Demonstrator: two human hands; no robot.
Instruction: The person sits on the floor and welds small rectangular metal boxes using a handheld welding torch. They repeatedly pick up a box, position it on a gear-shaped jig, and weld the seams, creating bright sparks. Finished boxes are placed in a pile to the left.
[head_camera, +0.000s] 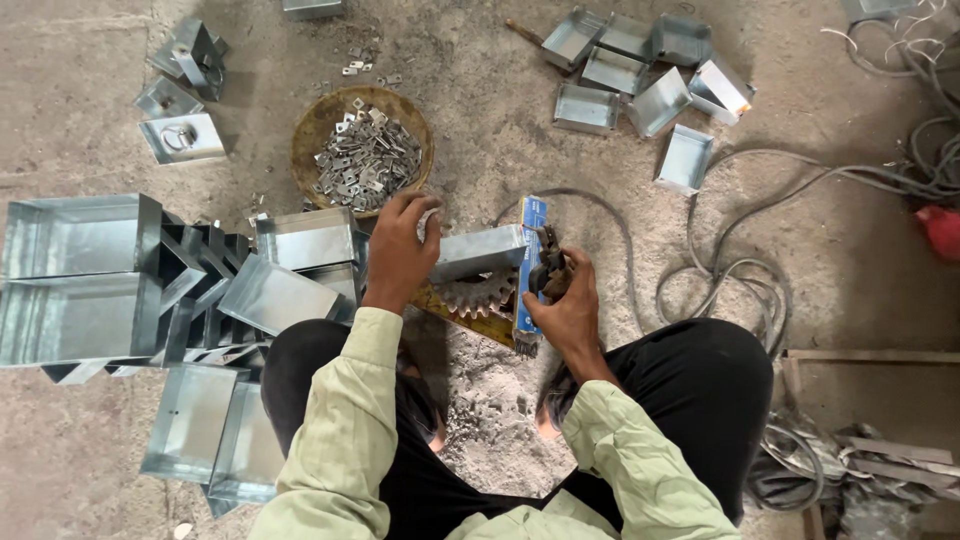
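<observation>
The left hand (398, 250) is pressing down on a shiny metal box (480, 250), its grip curled over the box's top edge. The right hand (570, 305) is gripping a dark handle (548, 268), fingers pressed together around it. The box is sitting on a small press with a toothed gear (478, 293), between the 2 hands. Fingers are lying close to the gear and sharp sheet edges, so a slip could pinch or cut them.

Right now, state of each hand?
Left hand: fingers closed over the top of a small metal box on the geared tool.
Right hand: closed on the tool's dark handle.
</observation>
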